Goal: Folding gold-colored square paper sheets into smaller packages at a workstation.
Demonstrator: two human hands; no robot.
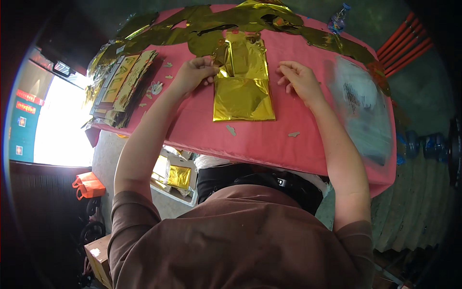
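Observation:
A folded gold foil sheet lies in front of me on the pink-covered table, with a crease across its middle and a crinkled upper part. My left hand is at its upper left edge, thumb and forefinger pinched on the foil there. To the right of the foil, my right hand hovers apart from it. Its fingers are loosely bent and spread, holding nothing.
Gold foil cut-outs cover the far edge. A stack of printed gold cards stands left; clear plastic bags lie right. Small pale tags dot the pink cloth. A bottle stands far right. A bin sits below.

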